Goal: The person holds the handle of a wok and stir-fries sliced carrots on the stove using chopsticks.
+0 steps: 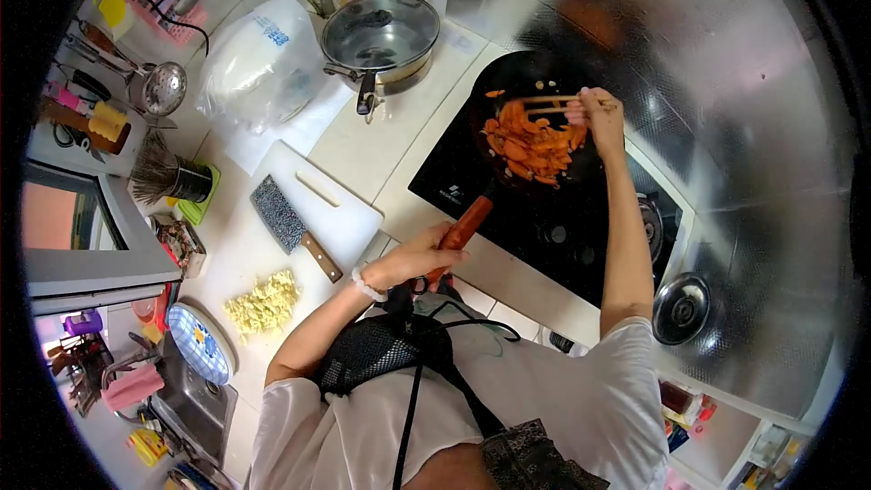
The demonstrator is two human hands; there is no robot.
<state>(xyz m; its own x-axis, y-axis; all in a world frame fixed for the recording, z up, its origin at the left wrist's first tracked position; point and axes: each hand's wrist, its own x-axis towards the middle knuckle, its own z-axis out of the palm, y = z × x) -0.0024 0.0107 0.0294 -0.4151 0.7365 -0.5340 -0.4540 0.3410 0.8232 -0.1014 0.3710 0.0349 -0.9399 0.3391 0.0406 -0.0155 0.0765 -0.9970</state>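
In the head view, my left hand (413,256) is closed round the reddish-brown wooden handle (469,220) of a dark frying pan (581,177) on the black stove. A pair of wooden chopsticks (551,104) is pinched in my right hand (599,118), above the far side of the pan. Their tips reach in among orange pieces that look like sliced carrot (531,147). Left of my left arm lies a cleaver (288,222), its blade partly over the white cutting board (349,200). Pale yellow curly noodles (263,304) lie near the cleaver's handle.
A steel pot with a glass lid (381,32) stands left of the stove (553,236), beside a filled plastic bag (263,59). A blue-checked plate (201,345) leans by the sink (195,399). A dark round lid (680,308) is right of the stove. Ladles (163,88) hang at left.
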